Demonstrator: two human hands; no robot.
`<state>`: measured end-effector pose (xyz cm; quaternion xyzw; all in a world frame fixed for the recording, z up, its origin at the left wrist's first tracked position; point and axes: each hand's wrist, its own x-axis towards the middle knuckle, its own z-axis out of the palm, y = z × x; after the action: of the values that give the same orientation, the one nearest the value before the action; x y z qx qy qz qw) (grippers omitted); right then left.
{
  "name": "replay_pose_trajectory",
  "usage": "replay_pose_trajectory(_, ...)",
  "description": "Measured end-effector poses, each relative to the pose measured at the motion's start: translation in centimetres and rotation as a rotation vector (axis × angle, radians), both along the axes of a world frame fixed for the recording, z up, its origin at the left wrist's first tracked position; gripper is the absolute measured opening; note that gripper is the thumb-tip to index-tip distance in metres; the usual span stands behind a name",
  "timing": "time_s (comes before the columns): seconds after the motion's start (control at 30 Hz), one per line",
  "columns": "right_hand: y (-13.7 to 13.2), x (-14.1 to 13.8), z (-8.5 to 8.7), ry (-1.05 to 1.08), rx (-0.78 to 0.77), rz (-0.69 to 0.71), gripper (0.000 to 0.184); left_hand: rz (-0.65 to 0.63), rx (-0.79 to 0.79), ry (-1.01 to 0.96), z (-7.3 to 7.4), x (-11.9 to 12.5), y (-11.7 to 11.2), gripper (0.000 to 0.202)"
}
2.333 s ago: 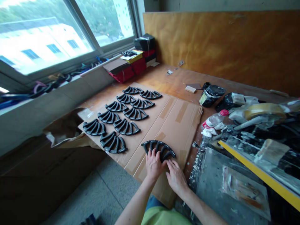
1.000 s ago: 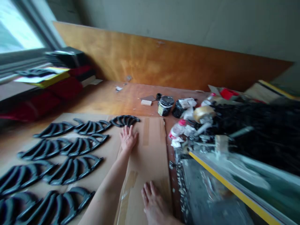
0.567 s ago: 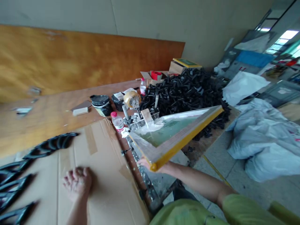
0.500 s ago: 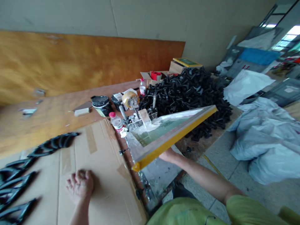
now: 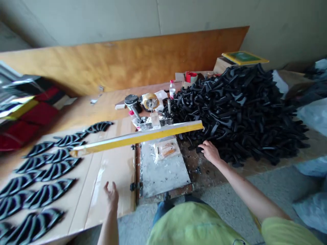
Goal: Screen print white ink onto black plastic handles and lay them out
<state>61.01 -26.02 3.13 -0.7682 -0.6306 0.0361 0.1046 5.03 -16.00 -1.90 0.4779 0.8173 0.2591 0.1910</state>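
My left hand (image 5: pixel 111 196) hangs over the near edge of a cardboard sheet (image 5: pixel 112 170), thumb and fingers apart and nothing between them. At the near left edge of a big heap of black curved plastic parts (image 5: pixel 245 112), my right hand (image 5: pixel 209 152) has its fingers closed on one black plastic part (image 5: pixel 199 149), mostly covered by the hand. Between the hands, a screen-printing frame (image 5: pixel 143 137) with a yellow edge is tilted up over a grey base plate (image 5: pixel 163 177). Small tan pieces under clear film (image 5: pixel 167 150) lie on that plate.
Rows of black parts (image 5: pixel 51 187) cover the left of the cardboard. Behind the frame stand a dark tub (image 5: pixel 131 99), a tape roll (image 5: pixel 150 101) and a red-capped bottle (image 5: pixel 172 90). Another yellow frame (image 5: pixel 245 58) rests on a box at the back right.
The view has swung left. My right hand has left the underside of the frame for the heap and closed on a part. My left hand has lifted off the cardboard and moved toward its near edge.
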Motion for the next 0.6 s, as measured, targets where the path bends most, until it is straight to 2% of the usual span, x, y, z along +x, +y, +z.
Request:
replay_pose_trajectory(0.1, 0.4, -0.3, 0.2, 0.047, 0.138, 0.072, 0.029, 0.112, 0.056, -0.109, 1.8, 1.7, -2.4, 0.059)
replay_pose_trajectory(0.2, 2.7, -3.6, 1.3, 0.211, 0.298, 0.213, 0.026, 0.109, 0.164, -0.221, 4.2, 4.0, -2.7, 0.056)
replay_pose_trajectory(0.3, 6.4, -9.1, 2.2, 0.323, 0.395, 0.409, 0.024, 0.026, 0.292, -0.345, 7.1, 7.2, -1.0, 0.053)
replay_pose_trajectory(0.4, 9.9, -13.8, 2.1, 0.325, 0.390, 0.541, 0.018, -0.089, 0.407, -0.434, 9.9, 10.4, 1.3, 0.049)
replay_pose_trajectory(0.5, 11.8, -15.9, 1.0, 0.285, 0.323, 0.610, 0.012, -0.175, 0.495, -0.505, 12.7, 12.5, 3.1, 0.046)
replay_pose_trajectory(0.6, 11.8, -16.6, 0.5, 0.258, 0.291, 0.620, 0.019, -0.219, 0.565, -0.588, 15.9, 13.9, 4.3, 0.044)
